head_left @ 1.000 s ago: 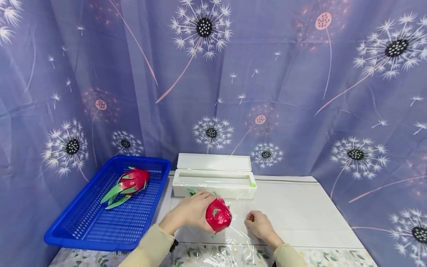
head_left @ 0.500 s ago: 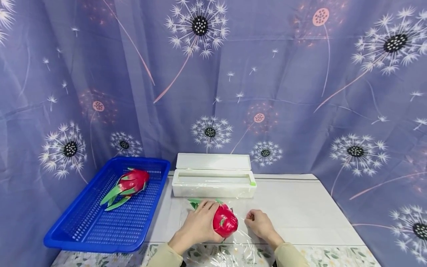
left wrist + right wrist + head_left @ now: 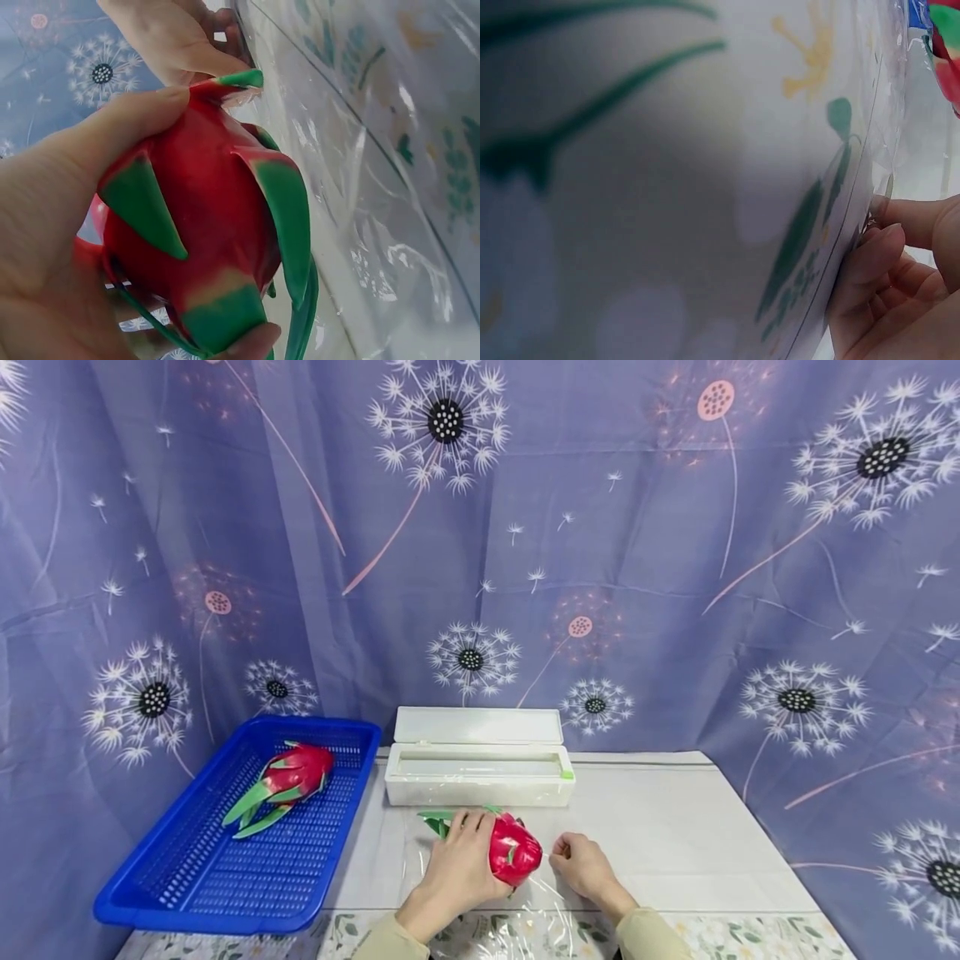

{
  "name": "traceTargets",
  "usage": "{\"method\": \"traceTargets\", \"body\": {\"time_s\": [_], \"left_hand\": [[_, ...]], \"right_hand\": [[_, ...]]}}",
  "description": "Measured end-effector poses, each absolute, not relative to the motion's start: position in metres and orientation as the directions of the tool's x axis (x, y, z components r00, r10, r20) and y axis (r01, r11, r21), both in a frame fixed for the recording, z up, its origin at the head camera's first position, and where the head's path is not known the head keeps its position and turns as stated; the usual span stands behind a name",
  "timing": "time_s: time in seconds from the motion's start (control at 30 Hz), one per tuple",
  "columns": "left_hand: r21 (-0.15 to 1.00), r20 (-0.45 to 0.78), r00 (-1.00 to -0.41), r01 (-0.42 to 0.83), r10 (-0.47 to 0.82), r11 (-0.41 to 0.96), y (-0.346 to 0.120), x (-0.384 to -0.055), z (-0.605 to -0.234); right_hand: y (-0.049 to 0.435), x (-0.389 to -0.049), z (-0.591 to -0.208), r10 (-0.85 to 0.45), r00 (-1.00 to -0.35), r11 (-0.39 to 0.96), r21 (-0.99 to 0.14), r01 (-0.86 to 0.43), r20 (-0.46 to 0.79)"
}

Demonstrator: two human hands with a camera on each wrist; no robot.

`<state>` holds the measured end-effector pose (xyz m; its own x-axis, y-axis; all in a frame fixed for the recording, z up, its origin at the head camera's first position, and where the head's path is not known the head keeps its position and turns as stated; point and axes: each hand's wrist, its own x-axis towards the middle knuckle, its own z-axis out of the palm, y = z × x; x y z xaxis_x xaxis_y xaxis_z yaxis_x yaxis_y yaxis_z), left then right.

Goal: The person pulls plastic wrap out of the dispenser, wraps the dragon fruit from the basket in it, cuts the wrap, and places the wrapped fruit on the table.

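My left hand (image 3: 461, 868) grips a red dragon fruit (image 3: 514, 850) with green-tipped scales, low over clear plastic wrap (image 3: 502, 931). In the left wrist view the thumb lies along one side of the dragon fruit (image 3: 210, 202), with fingers round the other. The fruit's rounded end faces the right hand. Just to its right, my right hand (image 3: 585, 867) stays low at the table with fingers curled. Seen from the right wrist, its thumb and forefinger pinch the edge of the plastic wrap (image 3: 889, 146). The wrap runs toward me from a white dispenser box (image 3: 480, 789) with its lid raised.
A blue plastic basket (image 3: 202, 918) stands at the left, holding a second dragon fruit (image 3: 298, 770). The white table top (image 3: 675, 827) meets a floral-printed cloth (image 3: 738, 935) along the front. A purple dandelion curtain (image 3: 660, 568) closes off the back and sides.
The left hand has carried the dragon fruit right and slightly turned it, bringing it closer to the right hand. The right hand has stayed in place.
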<state>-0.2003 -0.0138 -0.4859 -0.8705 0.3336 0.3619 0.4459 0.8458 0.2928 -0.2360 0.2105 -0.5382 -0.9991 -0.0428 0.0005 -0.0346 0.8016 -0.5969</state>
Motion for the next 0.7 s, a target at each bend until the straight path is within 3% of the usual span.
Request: {"method": "traceTargets", "body": {"time_s": [0.7], "left_hand": [[0.273,0.41,-0.88,0.368,0.239,0.889,-0.0031,-0.1947,-0.4912]], "right_hand": [[0.2104,-0.2362,-0.5412,-0.064,-0.998,0.796,-0.603,-0.051,0.001]]}}
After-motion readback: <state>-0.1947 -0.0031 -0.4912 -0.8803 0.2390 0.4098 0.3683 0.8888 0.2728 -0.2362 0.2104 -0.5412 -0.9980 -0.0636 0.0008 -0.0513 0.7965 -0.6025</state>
